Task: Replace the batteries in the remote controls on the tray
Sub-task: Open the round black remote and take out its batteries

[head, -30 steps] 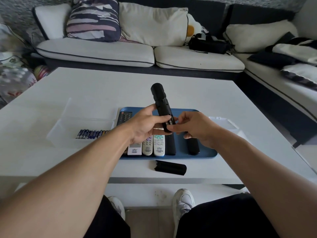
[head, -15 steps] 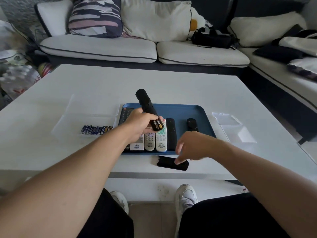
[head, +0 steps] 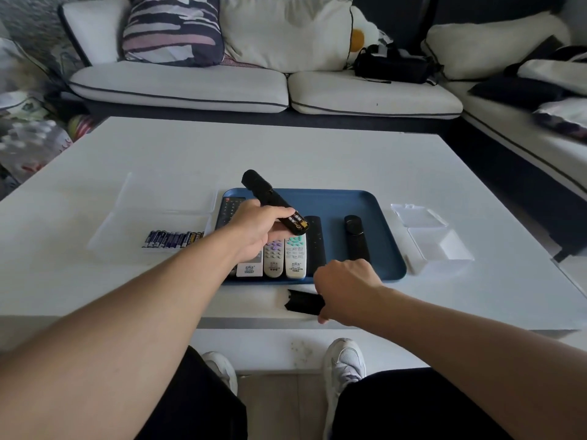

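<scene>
Black plastic is what both hands deal with here: the left hand (head: 259, 230) grips a black remote (head: 273, 201) above the blue tray (head: 378, 204), its long axis slanting from the far left down toward the near right, with the open battery bay and two batteries showing at the near end. The loose battery cover (head: 303, 301) lies on the white desk (head: 286, 154) just in front of the tray's near edge, its long axis running left to right, roughly crosswise to the remote. The right hand (head: 347, 285) is plainly the nearer one; it sits over the cover's right end with fingers curled down onto it, though whether the grip has closed or only touches I cannot tell. The cover probably needs lifting and turning to line up with the bay. Spare batteries (head: 173, 239) lie left of the tray; other remotes (head: 295, 257) rest on it.
</scene>
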`<state>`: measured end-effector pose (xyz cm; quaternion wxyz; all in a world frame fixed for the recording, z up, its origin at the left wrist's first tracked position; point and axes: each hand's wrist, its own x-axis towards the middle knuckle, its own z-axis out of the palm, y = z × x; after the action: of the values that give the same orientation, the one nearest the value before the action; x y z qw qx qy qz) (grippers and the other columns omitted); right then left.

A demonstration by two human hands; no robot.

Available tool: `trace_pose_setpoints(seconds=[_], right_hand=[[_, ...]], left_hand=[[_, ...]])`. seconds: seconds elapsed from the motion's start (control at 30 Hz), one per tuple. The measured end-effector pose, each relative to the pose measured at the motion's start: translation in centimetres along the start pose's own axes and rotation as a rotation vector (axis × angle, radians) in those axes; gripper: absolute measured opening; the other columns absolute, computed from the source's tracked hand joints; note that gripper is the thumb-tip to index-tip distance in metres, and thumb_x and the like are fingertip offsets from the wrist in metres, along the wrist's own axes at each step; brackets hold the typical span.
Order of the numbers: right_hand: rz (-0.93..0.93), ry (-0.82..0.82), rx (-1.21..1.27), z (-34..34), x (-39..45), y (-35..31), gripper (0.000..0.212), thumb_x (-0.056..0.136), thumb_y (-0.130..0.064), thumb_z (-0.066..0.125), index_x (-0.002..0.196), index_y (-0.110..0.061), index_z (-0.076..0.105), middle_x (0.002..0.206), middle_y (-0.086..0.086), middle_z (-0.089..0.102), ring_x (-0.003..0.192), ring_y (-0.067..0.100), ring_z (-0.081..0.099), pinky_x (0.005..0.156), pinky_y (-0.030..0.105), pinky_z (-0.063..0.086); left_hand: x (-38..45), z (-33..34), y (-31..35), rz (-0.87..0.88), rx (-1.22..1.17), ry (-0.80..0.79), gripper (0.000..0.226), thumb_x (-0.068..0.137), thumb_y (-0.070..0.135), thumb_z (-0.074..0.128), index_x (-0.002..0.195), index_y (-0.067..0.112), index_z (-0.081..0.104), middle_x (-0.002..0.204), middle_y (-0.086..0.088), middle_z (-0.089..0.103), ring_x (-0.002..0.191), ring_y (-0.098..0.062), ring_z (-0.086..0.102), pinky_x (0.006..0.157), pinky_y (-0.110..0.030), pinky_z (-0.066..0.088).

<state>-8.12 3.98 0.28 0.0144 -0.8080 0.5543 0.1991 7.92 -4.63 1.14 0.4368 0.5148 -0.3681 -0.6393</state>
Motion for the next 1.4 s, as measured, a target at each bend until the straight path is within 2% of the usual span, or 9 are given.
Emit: trace_pose_setpoints(seconds=[0.2,0.4,0.5,0.57,0.7,0.97,1.17,1.3,1.4], right_hand=[[-0.036,-0.003,0.210,-0.2,-0.6,0.7,0.043,0.083,-0.057,0.072,0.112,-0.025,0.071,0.106,-0.005,0.065,0.093,0.017,0.064,0.080,0.035,0.056],[0.047,0.010,0.583,-3.1,-0.6,3.3,0.028,0.075,-0.046,0.081,0.094,-0.028,0.074,0.091,-0.010,0.074,0.082,0.010,0.069,0.074,0.032,0.059],[0.172,0.159,0.713,-3.9,-0.2,4.1,0.030,0.072,-0.049,0.082,0.088,-0.031,0.065,0.085,-0.013,0.070,0.078,0.009,0.064,0.065,0.030,0.053],[0.262,0.299,0.773,-4.3,0.2,4.4,0.034,0.074,-0.055,0.078,0.094,-0.034,0.061,0.088,-0.017,0.068,0.082,0.009,0.063,0.072,0.032,0.053],[0.339,0.470,0.690,-5.0,0.8,4.3,0.039,0.080,-0.059,0.068,0.114,-0.040,0.062,0.104,-0.019,0.069,0.099,0.014,0.062,0.079,0.034,0.050],[0.310,0.501,0.625,-4.6,1.7,2.9,0.049,0.075,-0.069,0.068,0.114,-0.040,0.062,0.104,-0.018,0.066,0.099,0.011,0.060,0.076,0.033,0.048],[0.356,0.352,1.032,-4.6,1.4,4.7,0.042,0.084,-0.061,0.067,0.113,-0.030,0.063,0.098,-0.013,0.066,0.087,0.010,0.064,0.079,0.032,0.054],[0.240,0.065,1.489,-3.1,1.1,6.0,0.027,0.094,-0.040,0.066,0.108,-0.018,0.073,0.102,0.003,0.074,0.079,0.012,0.065,0.073,0.031,0.057],[0.166,0.019,1.558,-2.3,1.1,6.5,0.021,0.097,-0.030,0.064,0.108,-0.014,0.072,0.107,0.007,0.075,0.083,0.014,0.067,0.075,0.030,0.057]], left_hand=[[0.1,-0.2,0.2,0.000,-0.060,0.023,0.017,0.095,0.012,0.069,0.107,0.003,0.061,0.110,-0.022,0.072,0.086,-0.031,0.076,0.066,-0.038,0.063],[-0.3,-0.2,0.8,-0.066,-0.224,0.040,0.022,0.106,0.031,0.048,0.104,0.010,0.053,0.107,-0.024,0.071,0.086,-0.037,0.073,0.070,-0.047,0.063],[-0.7,-0.2,0.8,-0.079,-0.229,-0.046,0.027,0.107,0.030,0.038,0.108,0.007,0.053,0.103,-0.024,0.071,0.083,-0.036,0.073,0.062,-0.039,0.062],[-1.0,-0.1,0.7,-0.080,-0.224,-0.124,0.030,0.102,0.021,0.035,0.109,0.000,0.056,0.107,-0.026,0.069,0.089,-0.039,0.072,0.074,-0.043,0.062],[-1.6,0.4,0.8,-0.101,-0.201,-0.242,0.027,0.094,0.004,0.040,0.103,-0.004,0.064,0.102,-0.026,0.072,0.092,-0.038,0.074,0.083,-0.042,0.062],[-1.5,0.8,0.1,0.006,-0.093,-0.209,0.017,0.100,0.009,0.060,0.114,0.001,0.061,0.109,-0.022,0.074,0.098,-0.033,0.075,0.089,-0.042,0.061],[-1.4,0.7,0.6,0.043,-0.111,-0.155,0.023,0.101,0.013,0.059,0.118,-0.003,0.064,0.106,-0.018,0.074,0.091,-0.030,0.076,0.079,-0.037,0.063],[-1.5,1.2,0.6,0.055,-0.101,-0.131,0.023,0.099,0.012,0.063,0.116,-0.003,0.064,0.109,-0.019,0.072,0.091,-0.030,0.074,0.075,-0.034,0.063],[-1.3,1.2,0.4,0.118,-0.060,-0.078,0.028,0.093,0.004,0.069,0.119,0.004,0.060,0.115,-0.020,0.070,0.092,-0.026,0.075,0.075,-0.035,0.062]])
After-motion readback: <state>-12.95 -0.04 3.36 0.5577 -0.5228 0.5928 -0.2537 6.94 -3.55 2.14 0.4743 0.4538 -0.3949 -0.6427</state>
